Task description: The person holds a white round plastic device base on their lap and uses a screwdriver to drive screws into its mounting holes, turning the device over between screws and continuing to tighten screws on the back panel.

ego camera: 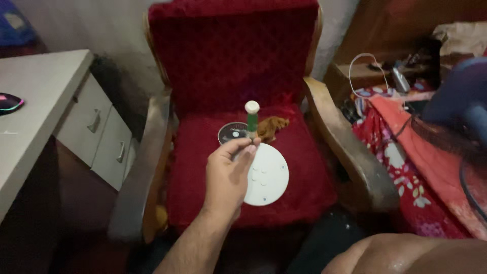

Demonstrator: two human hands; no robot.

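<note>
At the centre of the frame the left hand (pixel 228 175) was raised over the seat of a red armchair (pixel 203 147), its fingers (pixel 242 149) pinched shut around the lower end of a small green tube with a white cap (pixel 251 118). The tube stood nearly upright, cap uppermost, held clear of the cushion. Judging by this, the step in hand was a lift-and-hold: the tube was off the seat and being kept up for a look or for carrying. Any further move would call for keeping that narrow pinch steady, since only the fingertips had it and the tube was slim.

The tube looked short and thin, green along the body, with a rounded white cap wider than the body; the part inside the grip was hidden.

Below and just right of the hand, a round white disc (pixel 266 175) with a few small holes lay flat on the seat. Above it, toward the back of the cushion, lay a dark shiny disc (pixel 232 133), and beside that a small brown crumpled thing (pixel 271 127). A white tabletop (pixel 35 101) with drawers stood at the left of the frame, and flowered red cloth (pixel 406 167) at the right.

The right hand did not show; only bare skin, blurred, filled the lower right corner.
</note>
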